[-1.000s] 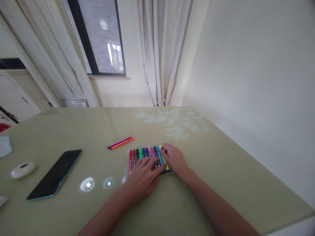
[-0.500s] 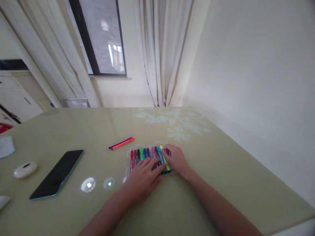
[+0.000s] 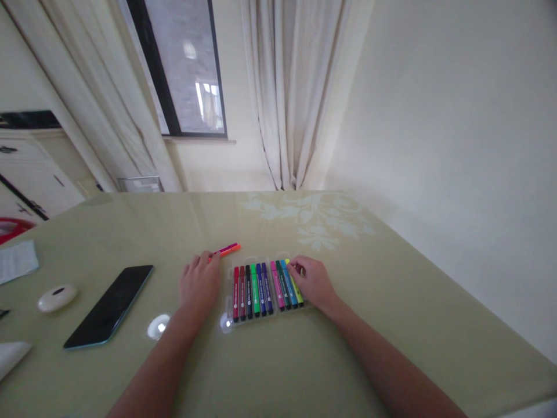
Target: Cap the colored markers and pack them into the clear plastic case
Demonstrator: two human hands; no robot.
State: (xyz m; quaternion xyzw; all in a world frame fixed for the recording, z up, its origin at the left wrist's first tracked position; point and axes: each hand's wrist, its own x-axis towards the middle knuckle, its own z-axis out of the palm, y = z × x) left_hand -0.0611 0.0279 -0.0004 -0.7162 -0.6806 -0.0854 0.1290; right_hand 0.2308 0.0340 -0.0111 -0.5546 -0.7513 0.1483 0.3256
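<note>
A clear plastic case (image 3: 254,323) lies opened flat on the table, with a row of coloured markers in each half. The left half holds several, from the red marker (image 3: 236,293) to blue ones. In the right half are a pink marker (image 3: 277,284), a dark green one, a light blue one and a yellow marker (image 3: 297,292). My right hand (image 3: 315,283) is closed, thumb and fingertips at the yellow marker's upper end. My left hand (image 3: 200,283) reaches over the near ends of a loose orange marker (image 3: 230,250) and a purple marker (image 3: 228,247), fingers slightly apart, tips partly hidden.
Left on the table lie a black-screened phone (image 3: 108,306), a white oval object (image 3: 57,298) and a paper sheet (image 3: 18,262). A white object (image 3: 12,357) shows at the left edge. A wall (image 3: 456,174) borders the table's right side.
My left hand has moved from over the markers in the case, left and away from me, to the loose orange and purple markers. My right hand stays at the yellow marker.
</note>
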